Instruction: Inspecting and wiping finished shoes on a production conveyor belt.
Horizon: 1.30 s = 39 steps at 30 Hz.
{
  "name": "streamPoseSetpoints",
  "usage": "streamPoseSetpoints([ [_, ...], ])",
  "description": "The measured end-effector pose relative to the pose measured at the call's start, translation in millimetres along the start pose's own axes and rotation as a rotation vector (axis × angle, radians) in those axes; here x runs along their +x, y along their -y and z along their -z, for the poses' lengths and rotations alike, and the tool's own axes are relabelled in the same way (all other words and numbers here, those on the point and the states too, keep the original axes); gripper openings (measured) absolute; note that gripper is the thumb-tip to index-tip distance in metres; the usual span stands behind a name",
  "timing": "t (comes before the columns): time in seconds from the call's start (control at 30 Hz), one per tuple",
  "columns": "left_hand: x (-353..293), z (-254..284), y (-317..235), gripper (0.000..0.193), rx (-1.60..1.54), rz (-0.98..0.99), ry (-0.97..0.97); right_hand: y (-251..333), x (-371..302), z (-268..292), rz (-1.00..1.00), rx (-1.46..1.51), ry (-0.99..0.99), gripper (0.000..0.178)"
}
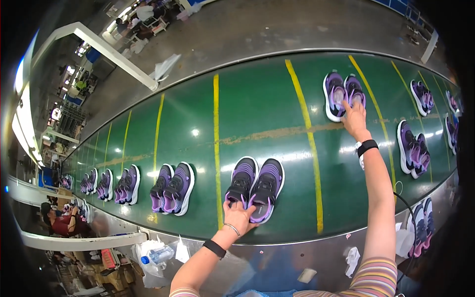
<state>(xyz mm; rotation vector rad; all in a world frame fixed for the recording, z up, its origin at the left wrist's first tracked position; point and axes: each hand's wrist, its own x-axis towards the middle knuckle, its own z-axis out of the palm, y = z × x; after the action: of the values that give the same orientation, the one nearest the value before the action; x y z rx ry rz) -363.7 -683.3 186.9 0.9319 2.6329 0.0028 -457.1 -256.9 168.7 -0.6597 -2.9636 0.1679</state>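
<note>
A pair of black and purple sneakers with white soles (246,180) stands side by side on the green conveyor belt in front of me, toes pointing away. My left hand (239,218) is closed on their heel collars, with the fingertips inside the shoe openings. Farther off to the right, a second pair of purple and black sneakers (335,84) rests near the belt's far side. My right hand (355,119), arm outstretched, grips that pair at the heel end. Its fingertips are partly hidden by the shoes.
The green belt (262,119) carries yellow cross lines. More sneaker pairs stand along it to the left (173,188) and right (413,148). On the near metal ledge lie a plastic bottle (161,255) and a paper scrap (307,275). A co-worker (64,222) sits at lower left.
</note>
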Motion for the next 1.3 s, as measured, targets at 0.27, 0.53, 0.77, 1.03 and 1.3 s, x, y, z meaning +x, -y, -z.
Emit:
streamPoseSetpoints([
  [0.27,-127,9,-16,0.040,-0.188,-0.013,-0.112,110,-248,60,0.211,1.030,0.634,0.035],
  [0.53,-258,-29,-29,0.051,-0.686,0.038,-0.075,175,-482,29,-0.167,1.157,0.725,0.088],
  [0.77,-239,-93,8,0.070,-0.922,0.451,0.020,190,-488,18,-0.143,1.038,0.600,0.077],
  [1.03,-256,-100,-3,0.072,-1.146,0.269,-0.319,178,-504,23,-0.265,1.546,0.544,0.065],
  [1.3,-250,-98,16,0.037,-2.091,0.547,0.050,173,-494,57,-0.608,1.871,0.894,0.039],
])
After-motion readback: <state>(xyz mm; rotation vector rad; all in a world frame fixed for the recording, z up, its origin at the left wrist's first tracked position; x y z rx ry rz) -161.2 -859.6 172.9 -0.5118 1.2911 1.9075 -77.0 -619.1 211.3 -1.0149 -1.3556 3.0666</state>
